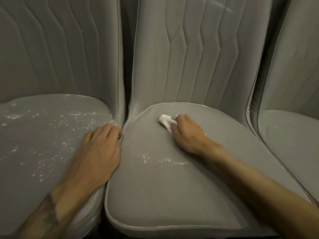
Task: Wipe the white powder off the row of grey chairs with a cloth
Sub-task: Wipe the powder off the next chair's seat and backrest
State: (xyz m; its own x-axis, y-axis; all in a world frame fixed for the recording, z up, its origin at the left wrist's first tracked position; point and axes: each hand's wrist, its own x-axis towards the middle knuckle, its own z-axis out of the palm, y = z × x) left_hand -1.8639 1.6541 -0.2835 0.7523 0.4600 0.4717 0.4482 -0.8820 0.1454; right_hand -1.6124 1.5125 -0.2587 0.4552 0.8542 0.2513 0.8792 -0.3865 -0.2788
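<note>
My right hand [186,133] has its fingers curled round the small white cloth [166,122], bunched into a wad and pressed to the seat of the middle chair [155,195], towards the back of the cushion and a little right of its centre. My left hand [101,149] holds nothing. It lies palm down on the right edge of the left chair [25,169], fingers fairly straight, with the tips dipping into the gap between the two seats. I take it to be bracing me.

The step in hand looks like clearing the middle seat. A thin streak of white powder [162,160] lies across this cushion nearer the front edge, between my two hands, and a faint line sits along the back seam [198,105]. To do this well I would pull the wad towards the front edge in long overlapping strokes, all one way, so the powder rides off the cushion and is not ground into the pile. The wad is small, so I would turn it to a clean face often. The piping at the seat edge is likely to trap dust and wants a firm pass.

The left chair's seat is thickly speckled [65,118], and a smear shows high on the middle chair's backrest [224,7]. The right chair [293,135] looks almost clean, though I cannot tell for certain.
</note>
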